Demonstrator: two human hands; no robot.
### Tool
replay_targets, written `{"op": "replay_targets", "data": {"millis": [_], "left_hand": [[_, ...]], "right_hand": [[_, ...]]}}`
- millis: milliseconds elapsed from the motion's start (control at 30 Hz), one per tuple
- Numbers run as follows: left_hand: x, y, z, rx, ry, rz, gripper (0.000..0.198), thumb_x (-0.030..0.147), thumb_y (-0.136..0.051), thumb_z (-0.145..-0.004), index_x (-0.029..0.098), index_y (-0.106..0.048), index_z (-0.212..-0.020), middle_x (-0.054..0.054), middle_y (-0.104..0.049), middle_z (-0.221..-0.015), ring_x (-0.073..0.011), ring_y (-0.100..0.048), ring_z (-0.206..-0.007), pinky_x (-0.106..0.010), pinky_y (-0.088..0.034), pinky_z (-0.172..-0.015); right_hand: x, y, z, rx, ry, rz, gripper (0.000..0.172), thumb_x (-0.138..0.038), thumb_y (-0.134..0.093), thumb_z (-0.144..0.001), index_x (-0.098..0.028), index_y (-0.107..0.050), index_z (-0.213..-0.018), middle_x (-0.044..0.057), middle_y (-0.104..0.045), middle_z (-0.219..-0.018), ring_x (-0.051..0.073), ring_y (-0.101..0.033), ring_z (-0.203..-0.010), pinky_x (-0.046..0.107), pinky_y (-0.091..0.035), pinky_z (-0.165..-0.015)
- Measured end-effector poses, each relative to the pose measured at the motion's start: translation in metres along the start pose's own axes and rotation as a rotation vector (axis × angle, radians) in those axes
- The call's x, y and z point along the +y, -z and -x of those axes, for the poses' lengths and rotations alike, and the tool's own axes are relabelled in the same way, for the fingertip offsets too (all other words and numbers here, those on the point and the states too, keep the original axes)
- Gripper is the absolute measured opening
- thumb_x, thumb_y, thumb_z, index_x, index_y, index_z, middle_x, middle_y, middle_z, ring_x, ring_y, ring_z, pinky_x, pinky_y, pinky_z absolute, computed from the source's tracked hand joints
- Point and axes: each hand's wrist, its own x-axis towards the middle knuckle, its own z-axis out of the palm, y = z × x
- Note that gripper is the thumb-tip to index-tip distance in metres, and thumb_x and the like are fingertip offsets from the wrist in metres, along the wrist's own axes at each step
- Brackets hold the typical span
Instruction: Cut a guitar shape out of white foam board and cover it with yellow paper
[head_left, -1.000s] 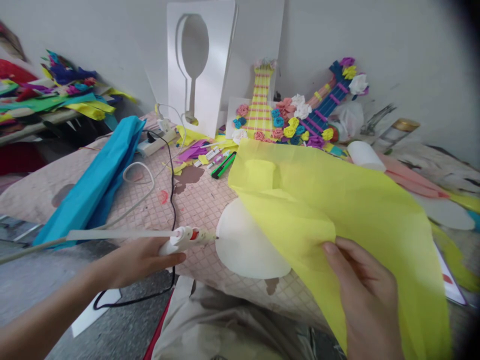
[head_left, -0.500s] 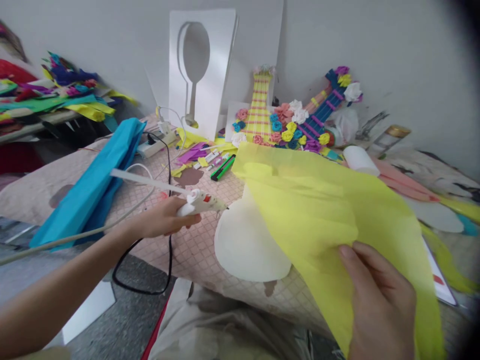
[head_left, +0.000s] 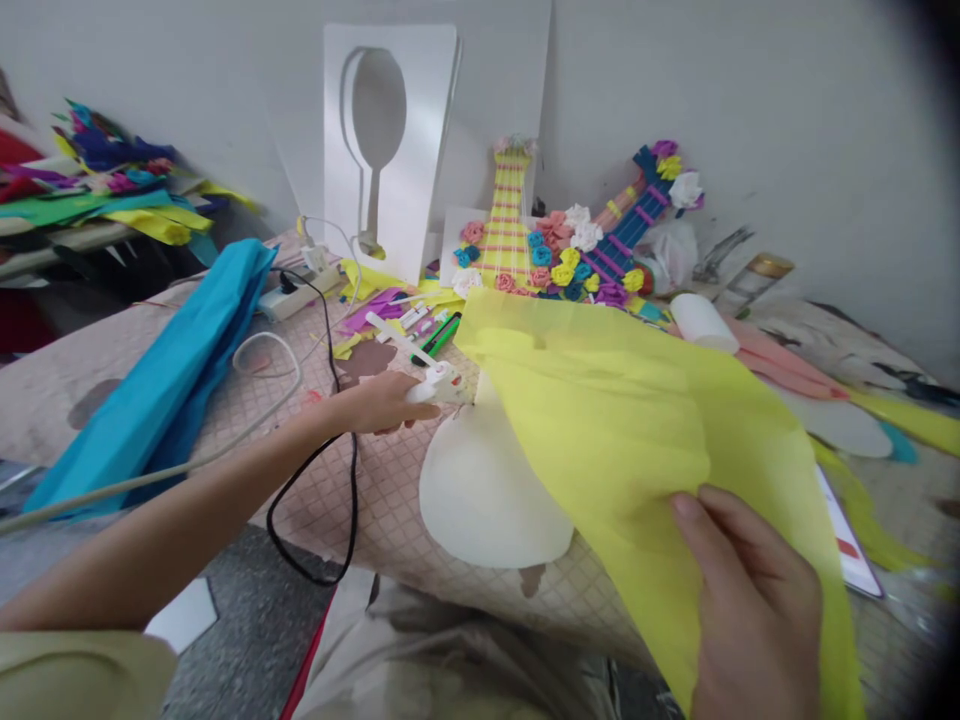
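My left hand (head_left: 382,402) is closed around a white hot glue gun (head_left: 439,384), with a glue stick standing out of its back end. The gun's nozzle is at the upper left edge of a white guitar-shaped cutout (head_left: 491,495) lying on the table. A large sheet of yellow crepe paper (head_left: 615,400) covers the cutout's right side and narrow upper part. Pinched between the thumb and fingers of my right hand (head_left: 757,590) is the yellow paper, lifted at its near side. Whether the nozzle touches the cutout I cannot tell.
Blue crepe paper (head_left: 169,370) lies at the left, near a power strip (head_left: 296,295). A green utility knife (head_left: 437,338) rests behind the gun. Decorated paper guitars (head_left: 510,220) and a white board (head_left: 427,130) lean on the wall. A black cord (head_left: 354,500) hangs over the table edge.
My left hand has moved the glue gun to the right and slightly up, along the cutout's edge. My right hand still holds the yellow paper. The whole view has shifted a little.
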Motion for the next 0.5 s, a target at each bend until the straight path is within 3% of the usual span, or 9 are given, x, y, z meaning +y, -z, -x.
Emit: {"op": "replay_targets", "data": {"millis": [500], "left_hand": [[-0.0066,0.0018,0.0031,-0.009,0.001,-0.028,0.037,0.05,-0.051,-0.077,0.018,-0.045,-0.059,0.002,-0.048,-0.043,-0.0096,-0.044,-0.036,-0.021,-0.032,-0.037]], "right_hand": [[0.0099,-0.0003,-0.0059,-0.009,-0.027,-0.07,0.025,-0.038,-0.076,-0.064,-0.021,-0.066,-0.08,0.0,-0.066,-0.07,0.015,-0.06,-0.066,0.023,-0.049,-0.057]]}}
